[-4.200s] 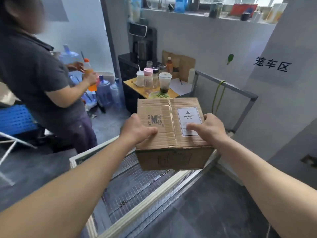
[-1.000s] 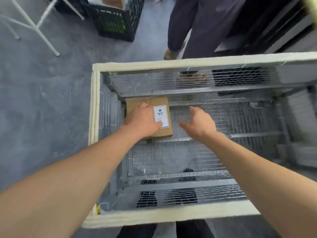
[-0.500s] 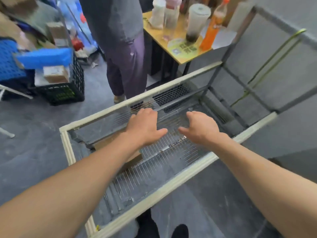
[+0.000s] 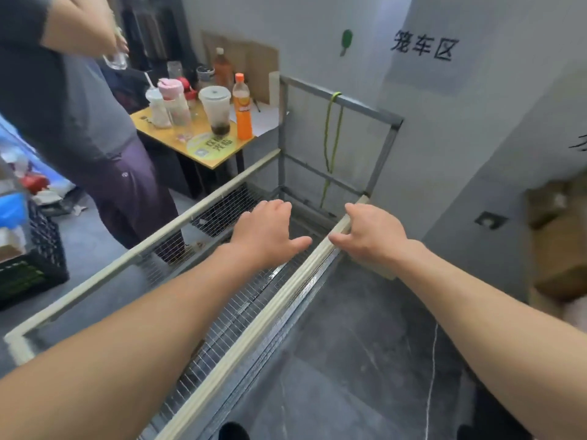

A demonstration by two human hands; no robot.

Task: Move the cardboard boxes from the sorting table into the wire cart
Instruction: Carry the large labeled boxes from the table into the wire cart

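The wire cart [image 4: 276,300] fills the middle of the view, a mesh cage with a cream padded rim and a grey upright frame at its far end. My left hand [image 4: 266,236] hovers over the cart's inside, palm down, fingers relaxed, holding nothing. My right hand [image 4: 368,233] hangs just past the near rim, also empty with loose fingers. The cardboard box set down in the cart is hidden behind my left forearm. Blurred cardboard boxes [image 4: 559,246] sit at the right edge.
A person [image 4: 89,131] in dark clothes stands close to the cart's far side. A small yellow table [image 4: 203,150] with cups and an orange bottle [image 4: 243,109] adjoins the cart. A black crate [image 4: 31,265] stands at left. Grey floor lies on my side.
I set the box down in the cart's far left corner and let go with both hands. My hands rose out empty, and my view swung up and to the right.
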